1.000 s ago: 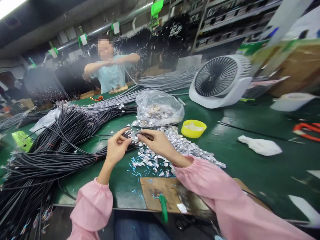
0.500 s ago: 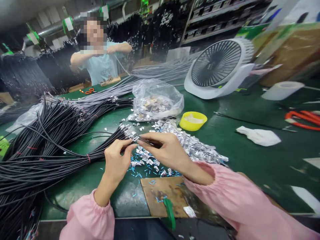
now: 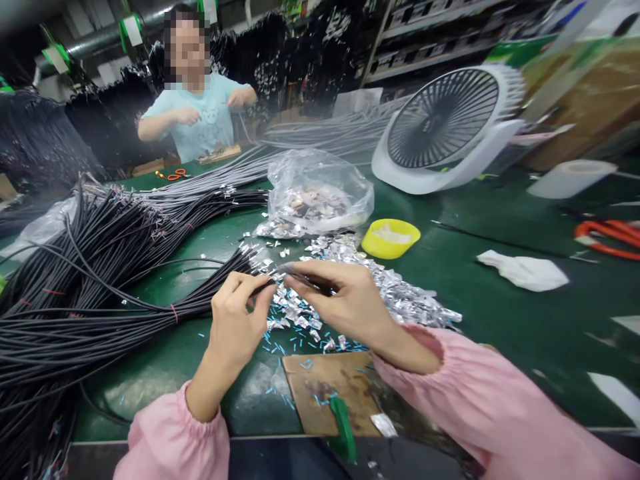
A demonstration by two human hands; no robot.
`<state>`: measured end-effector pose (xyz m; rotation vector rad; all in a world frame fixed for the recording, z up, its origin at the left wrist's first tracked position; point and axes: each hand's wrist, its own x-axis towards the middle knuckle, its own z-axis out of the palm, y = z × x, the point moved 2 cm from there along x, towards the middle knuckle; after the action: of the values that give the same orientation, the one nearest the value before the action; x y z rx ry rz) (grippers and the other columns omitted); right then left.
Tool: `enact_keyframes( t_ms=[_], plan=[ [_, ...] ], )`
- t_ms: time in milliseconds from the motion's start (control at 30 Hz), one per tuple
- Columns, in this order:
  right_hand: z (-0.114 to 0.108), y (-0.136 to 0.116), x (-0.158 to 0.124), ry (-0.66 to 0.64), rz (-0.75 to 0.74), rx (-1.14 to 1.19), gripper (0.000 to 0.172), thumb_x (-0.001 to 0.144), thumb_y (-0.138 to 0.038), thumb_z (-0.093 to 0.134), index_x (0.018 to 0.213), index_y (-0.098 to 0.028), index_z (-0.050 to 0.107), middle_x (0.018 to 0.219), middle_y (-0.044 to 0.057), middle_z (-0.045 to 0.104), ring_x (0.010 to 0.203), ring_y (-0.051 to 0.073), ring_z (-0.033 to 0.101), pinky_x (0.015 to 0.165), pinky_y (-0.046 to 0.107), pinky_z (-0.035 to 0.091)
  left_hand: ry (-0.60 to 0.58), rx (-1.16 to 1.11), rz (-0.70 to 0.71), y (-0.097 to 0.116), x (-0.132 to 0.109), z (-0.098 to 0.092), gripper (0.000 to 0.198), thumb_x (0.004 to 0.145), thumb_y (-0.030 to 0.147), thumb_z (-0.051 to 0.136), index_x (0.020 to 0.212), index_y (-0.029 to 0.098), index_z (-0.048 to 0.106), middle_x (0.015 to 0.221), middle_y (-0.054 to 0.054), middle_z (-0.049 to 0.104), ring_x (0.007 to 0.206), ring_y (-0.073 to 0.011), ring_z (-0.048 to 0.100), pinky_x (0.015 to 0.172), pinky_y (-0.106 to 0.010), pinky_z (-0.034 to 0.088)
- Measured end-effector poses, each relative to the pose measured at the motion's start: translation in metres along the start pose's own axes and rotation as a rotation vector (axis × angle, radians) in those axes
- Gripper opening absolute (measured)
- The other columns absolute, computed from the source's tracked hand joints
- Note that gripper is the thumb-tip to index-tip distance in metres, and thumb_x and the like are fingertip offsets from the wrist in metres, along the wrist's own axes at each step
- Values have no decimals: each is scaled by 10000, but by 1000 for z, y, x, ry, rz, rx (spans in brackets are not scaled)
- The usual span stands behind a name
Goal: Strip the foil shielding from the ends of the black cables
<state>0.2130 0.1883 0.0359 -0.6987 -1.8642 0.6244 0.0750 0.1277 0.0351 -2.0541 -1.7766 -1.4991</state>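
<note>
My left hand (image 3: 237, 307) pinches the end of a black cable (image 3: 264, 285) between thumb and forefinger. Close beside it, my right hand (image 3: 345, 297) is closed around a slim dark object (image 3: 315, 285), mostly covered by the fingers, so its kind is unclear. The two sets of fingertips almost meet. Just behind them lie the stripped, whitish ends of a bundle of black cables (image 3: 200, 300), which runs left and is bound with a thin red tie (image 3: 174, 314). Under and behind the hands spread silver foil scraps (image 3: 415, 300) and small blue bits (image 3: 295, 343).
A clear plastic bag (image 3: 320, 193) of scraps, a yellow dish (image 3: 391, 239) and a white fan (image 3: 445, 127) stand behind my hands. Cardboard (image 3: 325, 387) with a green strap (image 3: 343, 427) lies in front. Orange-handled scissors (image 3: 607, 239) are right. A co-worker (image 3: 197, 113) works across the table.
My fingertips have drawn slightly apart, the right hand shifting a little right. Across the table, the co-worker's hands have lowered and separated.
</note>
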Motion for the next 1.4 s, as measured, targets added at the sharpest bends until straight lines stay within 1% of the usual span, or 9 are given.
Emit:
enact_keyframes(
  t_ms=[233,500,567,633,700,767,900,1067,1400],
  plan=[
    [-2,-4,0,-29,-76,-31,154,788,-163,550,838,-121,689,733,61,698,584,149,629,520,233,500,-84,20,-41,0,-1,0,155,849,133,507,816,150,657,724,-22,620,644,-109,556,604,-207,411],
    [-4,-13,-3,-41,-263,-103,198,791,-92,503,834,-149,687,709,51,684,591,141,628,525,226,493,-169,-74,-248,0,1,0,292,874,168,442,628,156,600,569,15,561,540,-90,500,539,-203,349],
    [-3,-12,-4,-54,-239,-101,180,800,-124,515,844,-154,688,731,52,690,604,146,634,539,231,503,-165,-102,-290,0,2,0,301,867,180,444,609,155,597,560,12,562,525,-89,493,530,-205,346],
    [-2,-10,-4,-70,-138,-98,173,815,-198,540,909,-161,681,762,50,695,617,155,640,554,244,512,-143,-137,-336,-1,2,0,284,860,207,453,634,155,617,575,5,571,520,-90,493,519,-206,349],
    [-1,-6,-3,-63,-28,-120,242,834,-288,542,1002,-154,655,837,66,698,679,176,652,598,271,522,-106,-202,-395,-2,2,-1,237,846,241,481,696,154,642,584,3,573,498,-86,489,499,-204,356],
    [0,-4,-2,-56,18,-157,295,856,-341,514,1024,-135,643,894,91,689,743,197,650,641,297,519,-60,-284,-446,-3,2,0,190,820,266,525,742,147,651,584,6,569,462,-77,479,474,-197,364],
    [1,-4,0,-121,-7,-118,267,880,-326,482,914,-145,676,767,61,669,655,165,615,589,267,486,0,-381,-481,-4,3,1,151,765,277,594,747,135,645,603,4,576,446,-68,495,449,-184,386],
    [2,-6,1,-129,-24,-35,229,873,-257,493,844,-152,694,685,33,643,586,134,574,540,237,446,-4,-405,-451,-4,3,1,131,740,260,615,737,134,650,608,4,575,445,-66,510,438,-177,404],
    [1,-7,0,-120,-32,-39,214,863,-239,508,850,-152,704,704,45,663,601,149,599,551,248,474,-1,-387,-411,-3,2,1,118,750,251,615,734,139,650,620,4,569,455,-72,520,440,-185,414]
  ],
)
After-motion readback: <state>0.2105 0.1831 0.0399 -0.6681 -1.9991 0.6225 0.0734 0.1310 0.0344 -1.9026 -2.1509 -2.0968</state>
